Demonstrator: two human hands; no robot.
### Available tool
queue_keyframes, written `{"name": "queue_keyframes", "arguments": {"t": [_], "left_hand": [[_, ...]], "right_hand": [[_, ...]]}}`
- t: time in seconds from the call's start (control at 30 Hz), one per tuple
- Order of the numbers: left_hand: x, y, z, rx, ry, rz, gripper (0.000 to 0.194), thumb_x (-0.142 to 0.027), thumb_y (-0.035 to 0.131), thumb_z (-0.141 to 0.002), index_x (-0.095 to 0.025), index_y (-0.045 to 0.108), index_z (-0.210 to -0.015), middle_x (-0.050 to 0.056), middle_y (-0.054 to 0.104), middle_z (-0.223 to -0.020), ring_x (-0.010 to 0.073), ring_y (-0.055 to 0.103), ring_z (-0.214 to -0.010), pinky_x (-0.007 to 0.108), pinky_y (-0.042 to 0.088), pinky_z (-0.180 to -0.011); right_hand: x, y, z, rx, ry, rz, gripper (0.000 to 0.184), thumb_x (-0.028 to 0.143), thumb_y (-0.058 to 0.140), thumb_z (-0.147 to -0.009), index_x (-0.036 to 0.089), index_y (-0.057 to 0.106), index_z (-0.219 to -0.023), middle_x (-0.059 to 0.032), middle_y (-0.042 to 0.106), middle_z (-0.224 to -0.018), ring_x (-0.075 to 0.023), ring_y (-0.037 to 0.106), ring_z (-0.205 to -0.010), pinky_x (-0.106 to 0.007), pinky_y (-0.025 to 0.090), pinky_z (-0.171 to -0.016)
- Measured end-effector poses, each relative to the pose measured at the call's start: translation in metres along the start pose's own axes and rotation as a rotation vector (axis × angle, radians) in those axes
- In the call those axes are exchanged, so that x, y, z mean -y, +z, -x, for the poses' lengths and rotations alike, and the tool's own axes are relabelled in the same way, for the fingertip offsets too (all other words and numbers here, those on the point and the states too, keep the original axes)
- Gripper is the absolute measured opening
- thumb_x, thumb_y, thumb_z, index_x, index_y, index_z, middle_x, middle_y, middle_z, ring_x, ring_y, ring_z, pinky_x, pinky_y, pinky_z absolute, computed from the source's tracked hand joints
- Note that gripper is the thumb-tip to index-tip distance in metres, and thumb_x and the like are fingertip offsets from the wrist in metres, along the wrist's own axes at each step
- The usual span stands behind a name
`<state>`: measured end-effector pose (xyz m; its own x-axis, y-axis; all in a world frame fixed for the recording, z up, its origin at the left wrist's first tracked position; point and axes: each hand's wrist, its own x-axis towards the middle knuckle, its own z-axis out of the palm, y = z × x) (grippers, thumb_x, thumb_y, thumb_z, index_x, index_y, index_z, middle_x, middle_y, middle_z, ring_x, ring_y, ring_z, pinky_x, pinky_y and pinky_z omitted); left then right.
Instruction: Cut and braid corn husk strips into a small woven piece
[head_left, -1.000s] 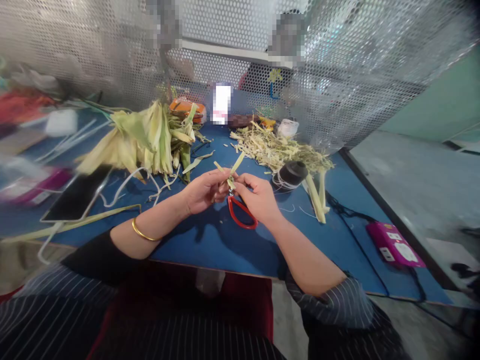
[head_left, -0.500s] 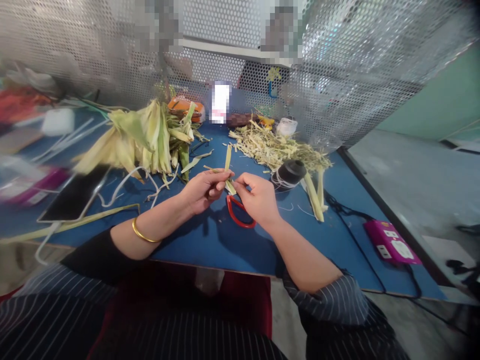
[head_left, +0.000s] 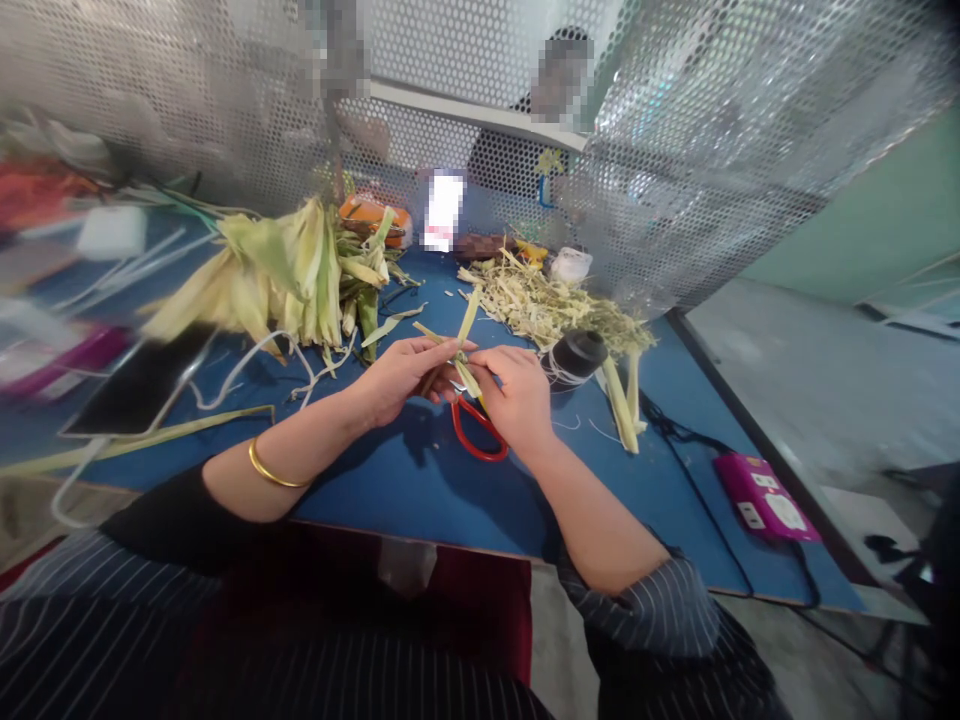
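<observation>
The person's left forearm point(head_left: 322, 440) and right forearm point(head_left: 600, 520), both bare, slant inward, bringing the hands nearly together in front of the body. I see the left hand point(head_left: 401, 380) with its thumb along the top and fingers curled beneath. The right hand point(head_left: 519, 397) faces it, back upward, thumb and forefinger close at the tips; its other fingers are mostly hidden from me.

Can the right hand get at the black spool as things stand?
Likely yes: the black spool stands close beside the right hand, with nothing seen blocking the way. But that hand seems to be pinching the husk strips, so it would probably need freeing first.
</observation>
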<state>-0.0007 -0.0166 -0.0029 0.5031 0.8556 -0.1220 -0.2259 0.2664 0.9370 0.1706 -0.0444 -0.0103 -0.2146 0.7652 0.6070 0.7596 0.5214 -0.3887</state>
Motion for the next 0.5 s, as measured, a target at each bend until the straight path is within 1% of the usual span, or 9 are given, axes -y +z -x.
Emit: {"name": "queue_keyframes", "arguments": {"t": [0.07,0.17,0.27,0.37,0.5], "left_hand": [[-0.003,-0.001,0.001,0.015,-0.06,0.087,0.031,-0.031,0.062,-0.085,-0.015,0.066,-0.111,0.003,0.067,-0.069,0.0096,0.062,-0.053,0.017,0.045,-0.045],[-0.007,-0.002,0.003,0.029,-0.137,0.259,0.025,-0.02,0.059,-0.087,-0.015,0.066,-0.11,0.003,0.068,-0.072,0.007,0.061,-0.052,0.015,0.047,-0.047],[-0.009,-0.001,0.004,0.038,-0.187,0.35,0.024,-0.018,0.056,-0.088,-0.015,0.065,-0.11,0.005,0.07,-0.078,0.0066,0.061,-0.053,0.015,0.049,-0.049],[-0.006,-0.001,0.003,0.057,-0.2,0.355,0.022,-0.018,0.056,-0.087,-0.015,0.065,-0.108,0.006,0.07,-0.08,0.0072,0.061,-0.054,0.016,0.049,-0.048],[0.001,-0.002,0.001,0.099,-0.154,0.282,0.014,-0.013,0.06,-0.084,-0.011,0.066,-0.096,0.006,0.07,-0.077,0.0058,0.059,-0.05,0.014,0.043,-0.042]], "right_hand": [[-0.002,-0.001,0.0,0.006,-0.034,0.047,0.016,0.025,0.049,-0.091,0.022,0.064,-0.085,-0.001,0.068,-0.083,-0.0155,0.061,-0.081,-0.033,0.038,-0.093],[-0.005,-0.003,-0.001,0.032,-0.066,0.078,0.018,0.017,0.046,-0.089,0.022,0.064,-0.089,-0.0015,0.069,-0.086,-0.0158,0.061,-0.082,-0.034,0.037,-0.096],[-0.007,-0.002,0.0,0.022,-0.084,0.081,0.022,0.01,0.045,-0.084,0.021,0.063,-0.09,-0.0022,0.069,-0.087,-0.0163,0.062,-0.085,-0.034,0.036,-0.097],[-0.009,0.0,0.0,0.033,-0.089,0.114,0.022,0.009,0.046,-0.083,0.022,0.063,-0.088,-0.0015,0.069,-0.086,-0.0159,0.062,-0.083,-0.034,0.035,-0.099],[-0.012,0.002,0.0,0.062,-0.062,0.148,0.017,0.02,0.048,-0.089,0.022,0.064,-0.081,-0.0008,0.069,-0.082,-0.015,0.062,-0.079,-0.035,0.033,-0.099]]}}
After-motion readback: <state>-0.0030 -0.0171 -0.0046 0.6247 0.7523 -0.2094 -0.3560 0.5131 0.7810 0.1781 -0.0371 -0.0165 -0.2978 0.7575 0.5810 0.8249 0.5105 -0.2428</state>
